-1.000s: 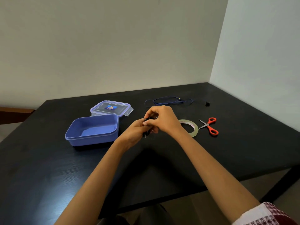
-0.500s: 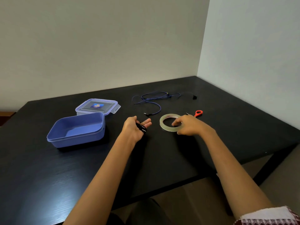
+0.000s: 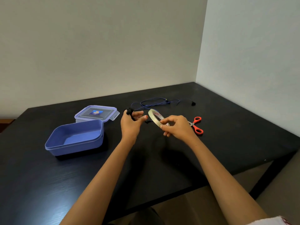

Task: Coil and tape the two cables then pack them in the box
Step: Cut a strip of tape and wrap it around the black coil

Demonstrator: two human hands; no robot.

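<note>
at the left of the bench [image 3: 227,143] the blue box [image 3: 76,140] stands empty, its lid [image 3: 95,113] behind. my left hand [image 3: 130,123] pinches the coiled black cable [image 3: 129,111], untaped. my right hand [image 3: 177,127] grips the tape roll [image 3: 155,119], lifted. the blue cable [image 3: 154,102] lies loose behind; scissors [image 3: 197,125] rightmost. judged: under halfway.
</note>
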